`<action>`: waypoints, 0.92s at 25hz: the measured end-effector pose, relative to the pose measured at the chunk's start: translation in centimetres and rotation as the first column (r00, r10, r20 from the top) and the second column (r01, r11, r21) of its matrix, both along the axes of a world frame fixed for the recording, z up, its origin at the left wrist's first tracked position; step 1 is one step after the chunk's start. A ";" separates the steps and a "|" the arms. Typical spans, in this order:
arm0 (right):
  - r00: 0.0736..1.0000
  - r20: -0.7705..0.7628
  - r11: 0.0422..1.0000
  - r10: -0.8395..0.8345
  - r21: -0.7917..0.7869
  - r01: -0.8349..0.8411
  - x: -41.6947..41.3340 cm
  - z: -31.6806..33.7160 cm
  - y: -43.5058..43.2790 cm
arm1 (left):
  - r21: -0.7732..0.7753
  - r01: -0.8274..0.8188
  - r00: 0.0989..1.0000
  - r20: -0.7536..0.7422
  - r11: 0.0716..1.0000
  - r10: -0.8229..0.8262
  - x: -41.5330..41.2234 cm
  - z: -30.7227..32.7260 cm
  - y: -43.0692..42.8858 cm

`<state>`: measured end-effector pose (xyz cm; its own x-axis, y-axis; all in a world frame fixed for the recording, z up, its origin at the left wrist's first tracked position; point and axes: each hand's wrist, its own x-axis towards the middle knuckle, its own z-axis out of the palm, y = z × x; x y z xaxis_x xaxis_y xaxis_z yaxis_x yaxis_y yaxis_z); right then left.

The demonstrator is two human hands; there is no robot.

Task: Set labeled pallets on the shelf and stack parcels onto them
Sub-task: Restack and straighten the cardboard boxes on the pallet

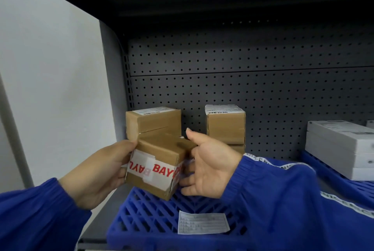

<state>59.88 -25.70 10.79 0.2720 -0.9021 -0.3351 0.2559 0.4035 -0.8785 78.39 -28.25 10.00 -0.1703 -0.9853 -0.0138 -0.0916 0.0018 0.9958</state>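
— What's that being held in the middle of the frame?

— A small cardboard parcel (159, 166), brown, tilted with one corner pointing down. White tape with red letters wraps its near face; "BAY" reads plainly, and further left the letters run upside down. It hangs just above the back part of a blue slatted plastic pallet (153, 218).

— Who's got hold of it?

— Both hands, blue sleeves on each arm. The left hand (101, 171) is closed round the parcel's left end, thumb on the top edge, fingers underneath. The right hand (208, 167) is mostly open, palm turned toward us, thumb up by the top right corner, fingertips curled against the lower right side. It steadies more than clasps.

— And the pallet, is it labelled?

— Yes, a white printed label (203, 222) lies flat on its slats, lower centre. The print is too blurred to read.

— Anything already stacked?

— Behind the held parcel, at centre, a brown box (152, 122) with a barcode sticker on top. To its right, near the pegboard back panel (242, 80), a stack of brown boxes (225, 127), also stickered on top. At the far right edge, white flat boxes (340, 149) sit piled on a second blue pallet (332, 177).

— The shelf itself?

— Dark grey metal shelf (101, 220), showing at the pallet's left.
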 end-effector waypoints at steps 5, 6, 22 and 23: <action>0.990 -0.123 0.961 0.066 -0.261 -0.096 -2.5 4.0 3.7 | -0.226 -0.018 0.994 -0.105 0.974 -0.006 -1.5 3.3 3.9; 0.988 -0.145 0.944 0.048 -0.317 -0.092 -3.2 5.1 4.2 | -0.272 -0.014 0.993 -0.120 0.962 -0.019 -2.1 4.2 4.0; 0.835 -0.235 0.831 -0.497 -0.406 0.380 -12.4 10.1 -5.3 | -0.370 0.177 0.967 -0.107 0.912 -0.230 -15.9 5.7 -7.9; 0.840 -0.230 0.832 -0.492 -0.406 0.377 -12.3 10.0 -5.5 | -0.375 0.173 0.969 -0.102 0.911 -0.226 -15.9 5.6 -8.2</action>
